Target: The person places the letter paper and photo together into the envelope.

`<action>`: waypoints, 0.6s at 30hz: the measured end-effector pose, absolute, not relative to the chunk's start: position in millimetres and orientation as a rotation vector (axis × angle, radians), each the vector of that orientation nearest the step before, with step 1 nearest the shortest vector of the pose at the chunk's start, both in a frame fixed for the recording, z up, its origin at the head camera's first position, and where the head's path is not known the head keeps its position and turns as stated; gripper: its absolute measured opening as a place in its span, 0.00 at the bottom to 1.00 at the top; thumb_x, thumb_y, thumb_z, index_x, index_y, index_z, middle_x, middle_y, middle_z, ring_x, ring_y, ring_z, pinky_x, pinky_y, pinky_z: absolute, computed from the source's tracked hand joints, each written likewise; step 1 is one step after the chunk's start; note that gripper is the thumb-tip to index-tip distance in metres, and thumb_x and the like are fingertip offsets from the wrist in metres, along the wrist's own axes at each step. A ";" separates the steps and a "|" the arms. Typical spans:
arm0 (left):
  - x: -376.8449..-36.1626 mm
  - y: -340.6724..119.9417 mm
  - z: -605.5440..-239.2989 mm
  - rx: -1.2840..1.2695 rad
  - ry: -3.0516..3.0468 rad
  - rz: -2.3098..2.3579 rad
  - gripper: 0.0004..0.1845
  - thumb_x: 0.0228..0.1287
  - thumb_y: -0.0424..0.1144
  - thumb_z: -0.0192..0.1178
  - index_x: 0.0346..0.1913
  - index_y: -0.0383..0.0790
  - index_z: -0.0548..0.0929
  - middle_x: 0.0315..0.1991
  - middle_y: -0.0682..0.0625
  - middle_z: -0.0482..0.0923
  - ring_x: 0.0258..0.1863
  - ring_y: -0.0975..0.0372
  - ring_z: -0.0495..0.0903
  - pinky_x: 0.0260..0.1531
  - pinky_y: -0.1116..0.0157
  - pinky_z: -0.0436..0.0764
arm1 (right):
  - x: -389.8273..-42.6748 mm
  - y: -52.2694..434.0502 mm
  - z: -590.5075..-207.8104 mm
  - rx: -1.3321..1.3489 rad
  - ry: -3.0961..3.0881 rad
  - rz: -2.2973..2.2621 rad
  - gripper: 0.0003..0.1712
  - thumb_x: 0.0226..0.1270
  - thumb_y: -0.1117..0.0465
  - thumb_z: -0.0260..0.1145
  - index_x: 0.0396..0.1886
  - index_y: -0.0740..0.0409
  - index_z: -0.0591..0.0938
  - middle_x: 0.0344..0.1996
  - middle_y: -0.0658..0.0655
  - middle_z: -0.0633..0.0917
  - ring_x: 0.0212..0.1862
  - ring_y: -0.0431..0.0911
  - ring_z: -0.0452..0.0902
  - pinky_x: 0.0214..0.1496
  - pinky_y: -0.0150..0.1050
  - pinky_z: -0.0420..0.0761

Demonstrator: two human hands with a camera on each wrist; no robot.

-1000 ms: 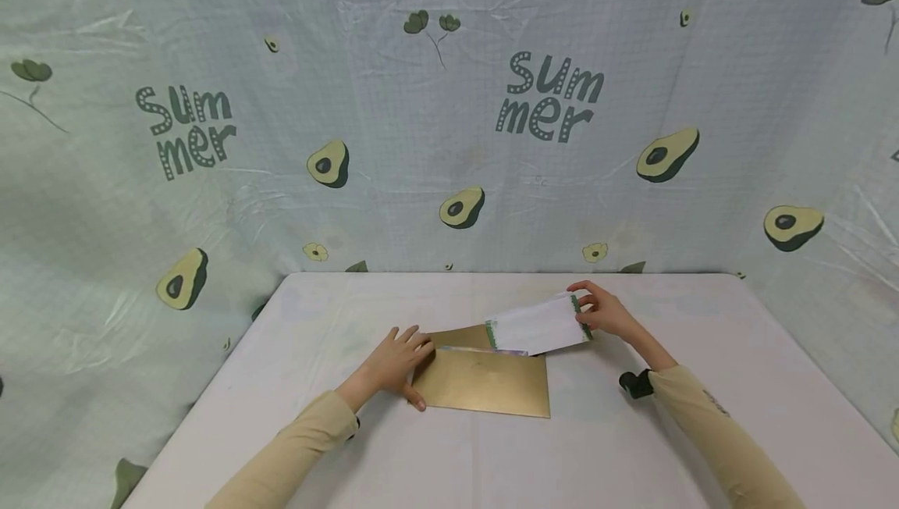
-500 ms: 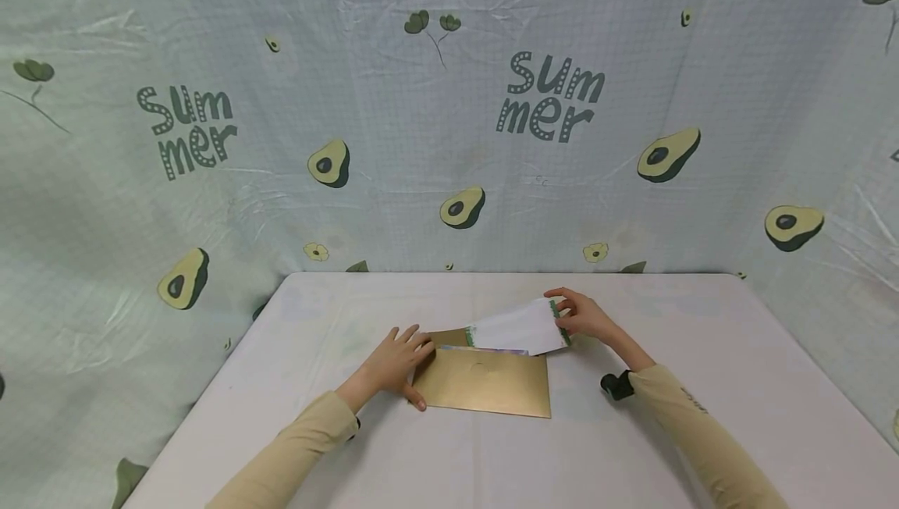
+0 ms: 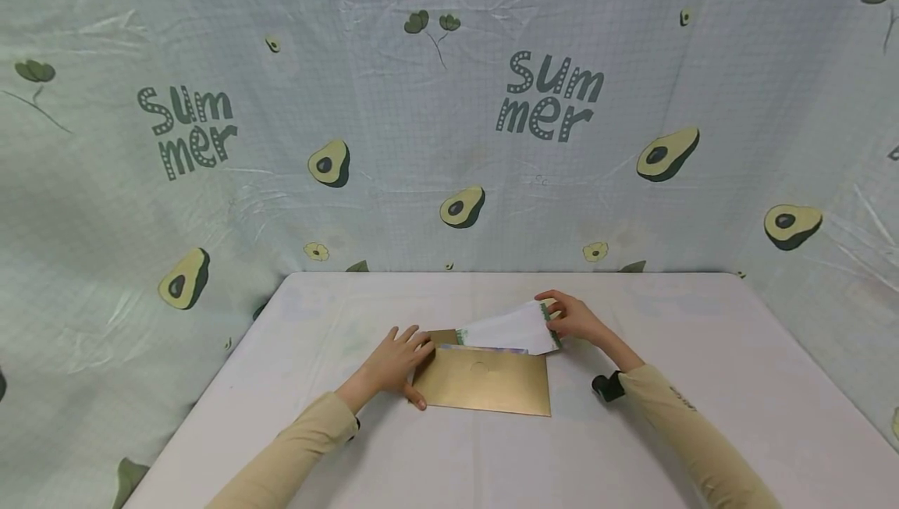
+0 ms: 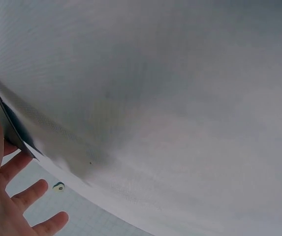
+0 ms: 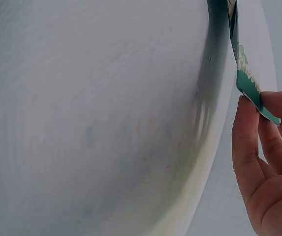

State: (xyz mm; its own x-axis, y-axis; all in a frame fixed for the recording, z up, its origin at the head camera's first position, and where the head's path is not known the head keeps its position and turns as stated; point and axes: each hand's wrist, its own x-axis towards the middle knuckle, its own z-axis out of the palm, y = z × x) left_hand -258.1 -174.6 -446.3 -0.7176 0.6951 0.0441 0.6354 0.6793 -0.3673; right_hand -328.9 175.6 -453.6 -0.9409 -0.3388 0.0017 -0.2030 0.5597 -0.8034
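Note:
In the head view, a gold envelope (image 3: pixel 485 384) lies mid-table with its flap (image 3: pixel 442 336) spread away from the person. A white card (image 3: pixel 509 328) with green patterned ends slants over the flap and the envelope's mouth. Along that mouth runs a thin blue-purple strip (image 3: pixel 485 350); what it belongs to is unclear. My left hand (image 3: pixel 396 363) holds the envelope's left end, thumb at the near corner and fingers spread by the far one. My right hand (image 3: pixel 572 318) pinches the card's right end, also visible as a green border (image 5: pixel 251 93) between thumb and fingers in the right wrist view.
The white-covered table (image 3: pixel 393 462) ends at a pale curtain (image 3: pixel 393 119) printed with avocados and lettering. A black wrist camera (image 3: pixel 607 386) sits under the right sleeve (image 3: pixel 688 431).
The right hand has brought the card leftward, across the flap and toward the left hand, covering more of the flap. Left hand and envelope have stayed in nearly the same place.

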 end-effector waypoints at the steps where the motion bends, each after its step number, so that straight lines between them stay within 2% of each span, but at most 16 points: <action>1: -258.0 -174.8 -446.3 -1.081 -2.710 0.494 0.56 0.26 0.80 0.53 0.59 0.44 0.68 0.58 0.47 0.67 0.60 0.50 0.65 0.49 0.48 0.71 | -329.2 175.2 -453.8 -0.464 2.633 -1.333 0.28 0.53 0.72 0.60 0.57 0.60 0.68 0.36 0.63 0.76 0.27 0.43 0.72 0.25 0.35 0.76; 18: -257.9 -177.0 -448.2 -1.070 -2.660 0.529 0.55 0.26 0.81 0.50 0.58 0.46 0.68 0.57 0.48 0.67 0.58 0.52 0.66 0.49 0.50 0.72 | -328.7 163.6 -454.0 -0.528 2.579 -1.396 0.27 0.53 0.73 0.60 0.55 0.62 0.69 0.36 0.64 0.76 0.30 0.44 0.72 0.26 0.36 0.78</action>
